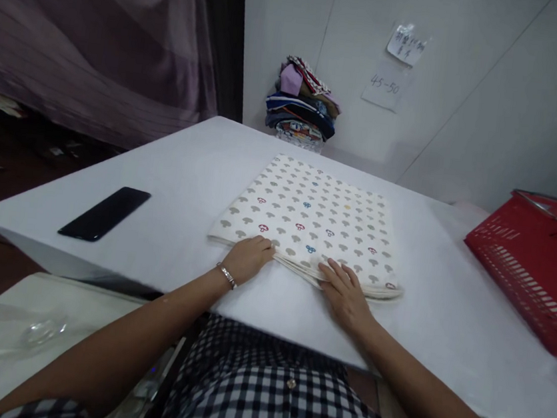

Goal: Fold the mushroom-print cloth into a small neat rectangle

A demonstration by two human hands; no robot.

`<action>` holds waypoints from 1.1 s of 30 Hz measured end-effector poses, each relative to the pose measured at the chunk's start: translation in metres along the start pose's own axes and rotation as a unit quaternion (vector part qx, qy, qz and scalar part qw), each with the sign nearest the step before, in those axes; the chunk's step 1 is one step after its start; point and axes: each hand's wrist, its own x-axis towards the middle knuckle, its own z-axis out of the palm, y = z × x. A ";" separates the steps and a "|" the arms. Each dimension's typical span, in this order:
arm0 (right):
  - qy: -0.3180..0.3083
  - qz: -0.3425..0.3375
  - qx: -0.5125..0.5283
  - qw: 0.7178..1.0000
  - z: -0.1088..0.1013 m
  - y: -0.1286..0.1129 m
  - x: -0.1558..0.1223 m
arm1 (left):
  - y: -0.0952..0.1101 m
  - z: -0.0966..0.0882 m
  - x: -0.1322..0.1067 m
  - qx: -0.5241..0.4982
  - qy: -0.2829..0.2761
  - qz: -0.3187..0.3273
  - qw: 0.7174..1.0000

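A folded white cloth [328, 218] printed with grey mushroom shapes and a few red, blue and yellow ones lies flat on the white table [181, 178]. My left hand [247, 259] is at its near edge, left of the middle, with the fingers closed together on the edge layers. Further right along the same edge, my right hand [346, 294] rests with its fingers laid on top and slightly apart. Several layers show along the near edge between my hands. Both thumbs are hard to make out.
A black phone [105, 213] lies on the left of the table. At the back, against the wall, is a stack of folded fabrics [303, 108]. A red plastic basket [538, 265] stands on the right. Paper notes [385, 87] hang on the wall.
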 end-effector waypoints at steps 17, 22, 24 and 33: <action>-0.025 0.109 0.069 0.991 0.008 -0.003 -0.001 | 0.044 -0.014 -0.015 -0.131 0.060 -0.032 0.989; -0.028 0.069 0.062 0.995 0.006 0.001 0.000 | 0.108 -0.010 -0.017 -0.615 -0.065 -0.261 0.741; -0.021 0.060 0.078 0.995 0.005 0.005 0.001 | 0.123 -0.010 -0.008 -0.749 -0.109 -0.339 0.559; -0.068 0.080 0.168 0.980 -0.010 0.007 0.013 | 0.140 -0.001 0.033 -0.880 0.010 -0.380 0.284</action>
